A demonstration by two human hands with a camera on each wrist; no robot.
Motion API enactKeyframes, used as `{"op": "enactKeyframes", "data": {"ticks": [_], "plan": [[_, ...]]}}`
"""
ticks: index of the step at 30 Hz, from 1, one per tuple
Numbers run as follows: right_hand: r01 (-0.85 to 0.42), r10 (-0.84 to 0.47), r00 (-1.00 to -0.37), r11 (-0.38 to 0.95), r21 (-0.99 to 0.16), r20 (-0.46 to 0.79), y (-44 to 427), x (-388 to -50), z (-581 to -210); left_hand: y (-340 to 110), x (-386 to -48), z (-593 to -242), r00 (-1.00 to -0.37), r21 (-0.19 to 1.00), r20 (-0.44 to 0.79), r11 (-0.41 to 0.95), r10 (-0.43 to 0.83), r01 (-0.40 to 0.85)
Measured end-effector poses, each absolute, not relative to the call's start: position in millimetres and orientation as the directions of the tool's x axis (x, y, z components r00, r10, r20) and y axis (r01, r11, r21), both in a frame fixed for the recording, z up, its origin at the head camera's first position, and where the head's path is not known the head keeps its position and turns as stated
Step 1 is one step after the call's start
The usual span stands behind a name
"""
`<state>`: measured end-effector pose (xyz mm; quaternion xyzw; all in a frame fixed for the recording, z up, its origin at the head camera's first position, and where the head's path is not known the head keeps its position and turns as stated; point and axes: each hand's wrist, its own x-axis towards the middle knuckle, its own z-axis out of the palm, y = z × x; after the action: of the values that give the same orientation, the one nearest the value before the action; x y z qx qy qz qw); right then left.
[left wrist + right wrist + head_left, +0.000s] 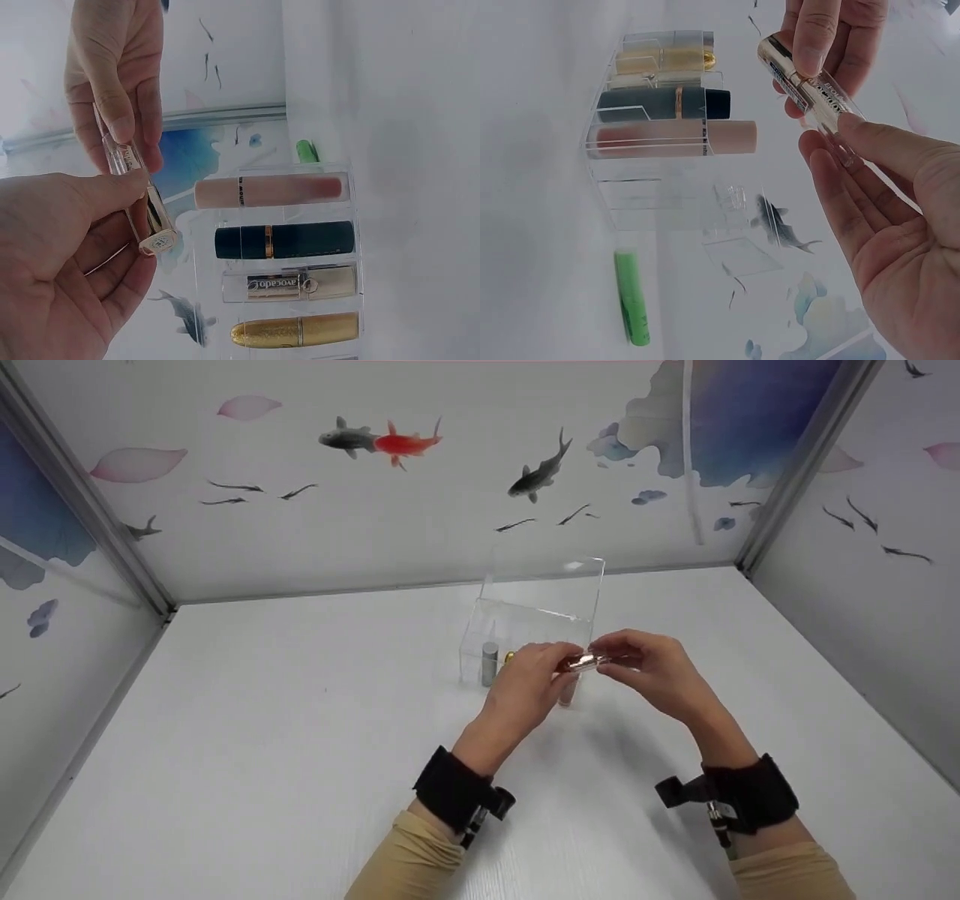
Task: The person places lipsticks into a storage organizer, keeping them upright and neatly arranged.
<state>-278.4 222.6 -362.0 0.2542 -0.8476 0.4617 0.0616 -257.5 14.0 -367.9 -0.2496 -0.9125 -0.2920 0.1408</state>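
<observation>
A lipstick (pixel 786 81) with a shiny gold base and a clear cap is held between both hands above the table. My left hand (pixel 525 686) pinches its gold end between thumb and fingers. At the clear end, my right hand (pixel 664 675) grips with thumb and fingertips. Just beyond the hands stands a clear acrylic organizer (pixel 540 607). In the left wrist view it contains a pink lip gloss tube (pixel 270 192), a dark green lipstick (pixel 311 240), a clear-capped lipstick (pixel 274 286) and a gold lipstick (pixel 281 331). A grey tube (pixel 490 664) sits at its left end.
A bright green tube (pixel 632 300) lies beside the organizer in the right wrist view. The white table (pixel 262 735) is bounded by panels printed with fish, and a metal post (pixel 810 465) stands at the back right corner.
</observation>
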Motion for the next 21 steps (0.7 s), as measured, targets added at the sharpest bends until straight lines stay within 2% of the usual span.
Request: {"op": "enactKeyframes", "data": {"ticks": [4,8,15,21], "plan": [[-0.481,-0.331,-0.869,0.387,-0.787,0.368,211,-280,-361,5,-260,-365,-0.846,0.507,0.387,0.682,0.367,0.528],[-0.488,-0.257,-0.872,0.389,-0.781,0.417,189,-279,-358,-7,-265,-363,-0.849,0.538,0.397,0.660,0.349,0.523],[-0.530,-0.142,-0.843,0.392,-0.752,0.519,144,-280,-356,-29,-274,-362,-0.818,0.484,0.512,0.698,0.262,0.527],[-0.549,-0.085,-0.816,0.428,-0.718,0.573,115,-283,-355,-42,-280,-360,-0.803,0.501,0.558,0.685,0.212,0.529]]}}
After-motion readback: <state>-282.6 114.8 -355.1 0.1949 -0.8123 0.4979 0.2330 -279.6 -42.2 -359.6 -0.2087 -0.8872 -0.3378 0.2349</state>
